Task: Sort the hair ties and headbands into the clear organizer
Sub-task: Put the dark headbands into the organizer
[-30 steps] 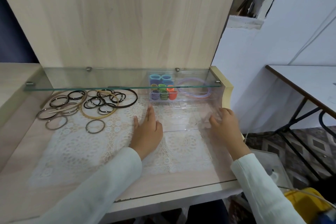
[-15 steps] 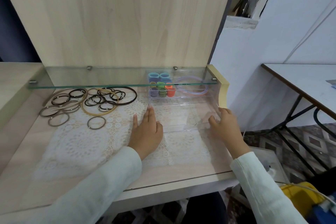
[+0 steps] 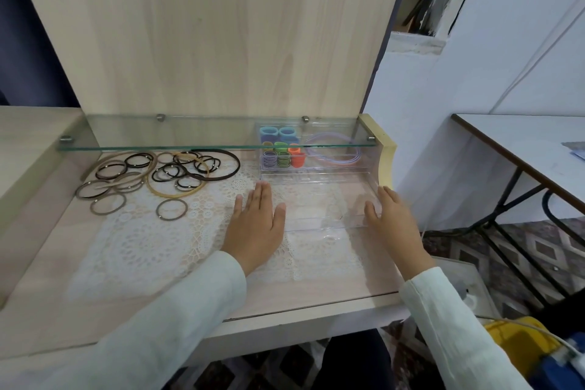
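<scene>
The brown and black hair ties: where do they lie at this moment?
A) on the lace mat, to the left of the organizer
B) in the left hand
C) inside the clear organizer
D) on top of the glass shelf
A: the brown and black hair ties lie loose on the lace mat, left of the clear organizer.

**Both hands flat and forward, set apart**

The left hand (image 3: pixel 256 225) lies palm down, fingers straight and close together, pointing away from the body, with the thumb spread out to the right. The right hand (image 3: pixel 394 222) reaches forward well apart from it, fingers extended and relaxed, thumb turned inward. Neither hand holds anything. The left forearm (image 3: pixel 177 310) and right forearm (image 3: pixel 449 326), both in pale long sleeves, angle in from the lower edge.
</scene>
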The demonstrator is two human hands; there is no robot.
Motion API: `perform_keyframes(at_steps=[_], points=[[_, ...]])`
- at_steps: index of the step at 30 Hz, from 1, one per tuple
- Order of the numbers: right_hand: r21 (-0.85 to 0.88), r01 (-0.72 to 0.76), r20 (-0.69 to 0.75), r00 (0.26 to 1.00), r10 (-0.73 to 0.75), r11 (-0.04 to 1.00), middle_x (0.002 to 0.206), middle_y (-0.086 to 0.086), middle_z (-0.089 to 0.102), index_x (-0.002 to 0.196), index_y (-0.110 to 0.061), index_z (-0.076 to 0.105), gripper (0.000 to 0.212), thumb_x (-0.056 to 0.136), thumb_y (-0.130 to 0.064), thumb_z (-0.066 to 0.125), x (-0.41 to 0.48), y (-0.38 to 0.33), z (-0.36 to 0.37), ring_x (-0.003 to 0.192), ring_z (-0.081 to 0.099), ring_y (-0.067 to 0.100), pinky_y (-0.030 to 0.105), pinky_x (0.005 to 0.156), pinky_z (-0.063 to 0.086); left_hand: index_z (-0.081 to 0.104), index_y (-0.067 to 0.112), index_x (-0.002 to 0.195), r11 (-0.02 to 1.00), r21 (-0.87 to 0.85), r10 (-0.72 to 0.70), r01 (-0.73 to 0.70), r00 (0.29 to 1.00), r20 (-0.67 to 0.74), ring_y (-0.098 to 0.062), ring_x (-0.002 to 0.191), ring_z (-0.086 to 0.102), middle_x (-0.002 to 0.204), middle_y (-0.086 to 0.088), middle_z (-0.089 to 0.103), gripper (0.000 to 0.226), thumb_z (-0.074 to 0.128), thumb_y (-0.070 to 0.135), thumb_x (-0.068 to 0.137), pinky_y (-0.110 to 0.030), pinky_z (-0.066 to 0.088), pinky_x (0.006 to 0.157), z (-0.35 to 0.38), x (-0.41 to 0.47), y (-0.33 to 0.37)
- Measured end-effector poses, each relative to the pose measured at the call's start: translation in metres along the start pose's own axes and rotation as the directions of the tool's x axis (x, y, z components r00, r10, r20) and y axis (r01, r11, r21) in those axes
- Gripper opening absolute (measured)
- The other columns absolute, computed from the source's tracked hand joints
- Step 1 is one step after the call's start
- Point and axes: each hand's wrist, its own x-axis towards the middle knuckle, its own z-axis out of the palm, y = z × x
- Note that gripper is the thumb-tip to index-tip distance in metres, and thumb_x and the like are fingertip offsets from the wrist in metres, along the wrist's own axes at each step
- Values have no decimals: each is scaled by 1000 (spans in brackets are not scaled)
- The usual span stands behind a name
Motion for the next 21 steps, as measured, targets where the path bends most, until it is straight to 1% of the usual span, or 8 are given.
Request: perform_keyframes(at_steps=[1, 2, 4, 7, 11, 14, 18, 21], points=[[-55, 42, -2, 999, -43, 998, 143, 18, 45, 136, 1, 47, 45, 97, -21, 49, -2, -2, 0, 133, 38, 36, 42, 105, 35, -3, 13, 157, 999, -34, 20, -21, 1000, -16, -14, 152, -3, 165, -4, -4, 62, 16, 42, 105, -33, -12, 120, 0, -1, 0], [-90, 77, 0, 997, -77, 993, 148, 18, 41, 139, 1, 44, 47, 98, -21, 48, -3, -3, 0, 140, 30, 37, 43, 110, 29, -1, 14, 157, 998, -52, 40, -42, 999, -29, -13, 152, -3, 165, -2, -4, 62, 16, 44, 105, -30, -12, 120, 0, -1, 0], [-106, 92, 9, 996, -91, 990, 152, 16, 34, 143, 0, 40, 48, 100, -23, 44, -5, -6, 3, 145, 19, 35, 42, 115, 19, 0, 16, 157, 996, -38, 73, -75, 996, -41, -12, 151, -3, 165, 0, -4, 63, 16, 46, 104, -28, -13, 118, 2, -2, 0], [-109, 80, 36, 996, -77, 991, 156, 14, 26, 147, -2, 32, 50, 103, -26, 33, -7, -6, 10, 147, 12, 32, 39, 118, 9, 0, 17, 157, 996, 14, 85, -85, 996, -40, -10, 151, -5, 165, 1, -7, 64, 16, 48, 104, -26, -14, 117, 5, -1, -4], [-78, 57, 62, 997, -52, 995, 159, 13, 16, 150, -2, 23, 54, 104, -31, 23, -5, 0, 16, 149, 4, 27, 36, 119, 0, -2, 15, 157, 995, 41, 98, -96, 994, -46, -9, 151, -6, 165, 1, -8, 65, 17, 47, 104, -25, -13, 118, 7, -1, -6], [-87, 51, 67, 997, -45, 995, 160, 11, 13, 151, -4, 21, 68, 95, -41, 8, -1, 2, 19, 149, 2, 24, 33, 118, -2, -3, 13, 157, 995, 40, 93, -91, 994, -48, -10, 151, -7, 165, -1, -7, 63, 17, 43, 105, -24, -13, 117, 10, 2, -4], [-114, 73, 52, 996, -67, 991, 160, 8, 13, 151, -5, 21, 75, 90, -44, 0, 2, 2, 20, 149, 2, 21, 32, 118, -4, -2, 12, 157, 997, 10, 81, -80, 995, -61, -9, 151, -8, 165, -2, -6, 61, 18, 40, 106, -22, -14, 116, 14, 4, -1], [-140, 89, 43, 996, -84, 986, 159, 8, 17, 150, -6, 24, 83, 85, -47, -6, 1, 3, 21, 149, 5, 21, 33, 119, 0, -1, 12, 157, 996, -3, 83, -84, 995, -61, -8, 150, -7, 165, -1, -5, 62, 19, 41, 105, -22, -13, 117, 14, 3, -3]])
